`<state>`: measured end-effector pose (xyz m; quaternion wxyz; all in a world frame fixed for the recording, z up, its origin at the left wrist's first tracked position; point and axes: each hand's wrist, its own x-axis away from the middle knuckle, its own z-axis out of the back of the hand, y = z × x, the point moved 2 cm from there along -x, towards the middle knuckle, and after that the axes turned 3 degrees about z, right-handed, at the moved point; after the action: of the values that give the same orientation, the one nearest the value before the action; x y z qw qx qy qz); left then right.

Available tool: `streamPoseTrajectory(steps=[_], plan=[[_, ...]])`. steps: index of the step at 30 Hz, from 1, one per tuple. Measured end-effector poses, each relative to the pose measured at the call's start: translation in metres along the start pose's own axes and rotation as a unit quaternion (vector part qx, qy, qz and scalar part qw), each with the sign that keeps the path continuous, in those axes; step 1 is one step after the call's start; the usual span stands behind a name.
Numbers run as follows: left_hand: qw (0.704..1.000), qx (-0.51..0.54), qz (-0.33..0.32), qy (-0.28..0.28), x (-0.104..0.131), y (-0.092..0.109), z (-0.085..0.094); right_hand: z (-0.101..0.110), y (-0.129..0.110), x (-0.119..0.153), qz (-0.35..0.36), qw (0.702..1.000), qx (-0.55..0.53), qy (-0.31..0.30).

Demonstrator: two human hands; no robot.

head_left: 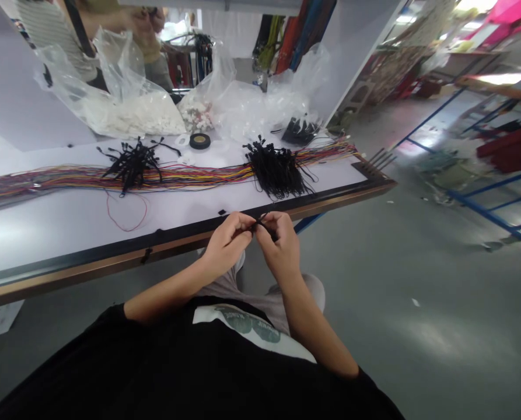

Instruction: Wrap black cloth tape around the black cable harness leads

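Observation:
Both hands meet just in front of the table's front edge, at the middle of the head view. My left hand (229,244) pinches one end of a small black cable piece (260,222). Thumb and fingers of my right hand (281,242) close on the same piece, its fingertips almost touching those of my left hand. Much of the piece is hidden by the fingers. Beyond the hands, a thick pile of black cables (278,170) lies over a long bundle of coloured wires (207,175). A smaller black cable pile (133,166) lies on the bundle further left.
Clear plastic bags (129,114) with white parts stand along the back. A roll of black tape (199,140) lies before them. The table's edge strip (89,256) runs across the front. A person (149,46) is visible at the upper left. Blue metal frames (483,213) stand right.

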<state>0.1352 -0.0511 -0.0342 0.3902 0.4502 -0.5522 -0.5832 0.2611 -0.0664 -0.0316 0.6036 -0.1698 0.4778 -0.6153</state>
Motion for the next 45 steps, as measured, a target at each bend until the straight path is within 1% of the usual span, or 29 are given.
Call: streamPoseTrajectory(steps=[3, 4, 6, 9, 11, 13, 15, 17, 19, 20, 22, 23, 24, 25, 26, 27, 28, 29, 30, 31, 32, 33, 35, 37, 38, 40, 42, 44, 45], plan=[[1.0, 0.006, -0.009, 0.028, 0.0, 0.005, -0.001, -0.001, -0.001, 0.001, 0.023, 1.0, 0.01, -0.003], [0.999, 0.008, -0.005, 0.04, -0.001, 0.005, -0.001, -0.001, -0.002, 0.001, 0.034, 0.999, 0.019, -0.003], [0.998, 0.032, 0.024, 0.055, -0.003, 0.004, -0.001, -0.001, -0.003, 0.002, 0.063, 0.997, 0.052, -0.003], [0.99, 0.107, 0.074, 0.047, -0.006, 0.0, 0.001, 0.004, -0.003, 0.001, 0.137, 0.985, 0.103, -0.028], [0.986, 0.142, 0.08, 0.032, -0.007, 0.0, 0.002, 0.008, -0.002, -0.001, 0.193, 0.971, 0.13, -0.055], [0.985, 0.154, 0.077, 0.01, -0.007, 0.0, 0.003, 0.011, -0.001, -0.003, 0.243, 0.956, 0.15, -0.065], [0.983, 0.163, 0.08, -0.005, -0.006, 0.0, 0.003, 0.012, 0.0, -0.004, 0.282, 0.945, 0.161, -0.049], [0.978, 0.185, 0.094, -0.003, -0.006, -0.002, 0.003, 0.01, 0.001, -0.004, 0.308, 0.938, 0.156, -0.016], [0.966, 0.221, 0.133, -0.02, -0.008, -0.005, 0.003, 0.004, 0.004, -0.003, 0.329, 0.935, 0.128, 0.021], [0.955, 0.242, 0.162, -0.045, -0.009, -0.007, 0.003, 0.001, 0.005, -0.002, 0.336, 0.935, 0.103, 0.038], [0.923, 0.283, 0.229, -0.127, -0.011, -0.01, 0.003, -0.004, 0.01, -0.001, 0.324, 0.944, 0.02, 0.05], [0.903, 0.298, 0.259, -0.169, -0.011, -0.012, 0.003, -0.005, 0.013, -0.001, 0.303, 0.951, -0.04, 0.04], [0.885, 0.309, 0.282, -0.206, -0.012, -0.013, 0.002, -0.007, 0.015, -0.001, 0.271, 0.956, -0.108, 0.016], [0.872, 0.316, 0.294, -0.23, -0.012, -0.014, 0.002, -0.007, 0.017, -0.002, 0.234, 0.956, -0.177, -0.019], [0.868, 0.321, 0.295, -0.239, -0.012, -0.015, 0.001, -0.007, 0.018, -0.002, 0.197, 0.949, -0.239, -0.06], [0.872, 0.326, 0.284, -0.231, -0.012, -0.016, 0.0, -0.007, 0.018, -0.003, 0.164, 0.937, -0.29, -0.101], [0.881, 0.329, 0.265, -0.211, -0.012, -0.018, -0.001, -0.005, 0.017, -0.003, 0.136, 0.926, -0.327, -0.13], [0.894, 0.331, 0.241, -0.182, -0.012, -0.019, -0.002, -0.004, 0.016, -0.003, 0.111, 0.919, -0.352, -0.139], [0.907, 0.329, 0.216, -0.149, -0.012, -0.021, -0.003, -0.001, 0.014, -0.004, 0.087, 0.917, -0.369, -0.127], [0.919, 0.323, 0.193, -0.121, -0.011, -0.022, -0.003, 0.001, 0.012, -0.004, 0.065, 0.918, -0.378, -0.102], [0.928, 0.311, 0.173, -0.105, -0.011, -0.022, -0.003, 0.003, 0.01, -0.004, 0.044, 0.921, -0.379, -0.073], [0.937, 0.296, 0.153, -0.101, -0.011, -0.022, -0.002, 0.005, 0.009, -0.004, 0.028, 0.927, -0.371, -0.047], [0.954, 0.25, 0.109, -0.122, -0.013, -0.018, 0.003, 0.009, 0.006, -0.003, 0.024, 0.949, -0.315, -0.023], [0.973, 0.172, 0.061, -0.138, -0.015, -0.013, 0.008, 0.013, 0.004, -0.002, 0.059, 0.975, -0.214, -0.008], [0.983, 0.121, 0.038, -0.134, -0.017, -0.01, 0.011, 0.014, 0.002, -0.002, 0.08, 0.984, -0.16, 0.003], [0.995, 0.009, 0.001, -0.101, -0.019, -0.007, 0.013, 0.014, 0.002, -0.001, 0.094, 0.992, -0.08, 0.018], [0.995, -0.08, -0.035, -0.052, -0.019, -0.008, 0.012, 0.011, 0.003, 0.001, 0.063, 0.997, -0.05, 0.009], [0.99, -0.124, -0.065, -0.005, -0.016, -0.011, 0.008, 0.006, 0.006, 0.003, 0.022, 0.999, -0.041, -0.009], [0.989, -0.127, -0.075, 0.011, -0.014, -0.012, 0.006, 0.004, 0.008, 0.003, 0.011, 0.999, -0.035, -0.014]])
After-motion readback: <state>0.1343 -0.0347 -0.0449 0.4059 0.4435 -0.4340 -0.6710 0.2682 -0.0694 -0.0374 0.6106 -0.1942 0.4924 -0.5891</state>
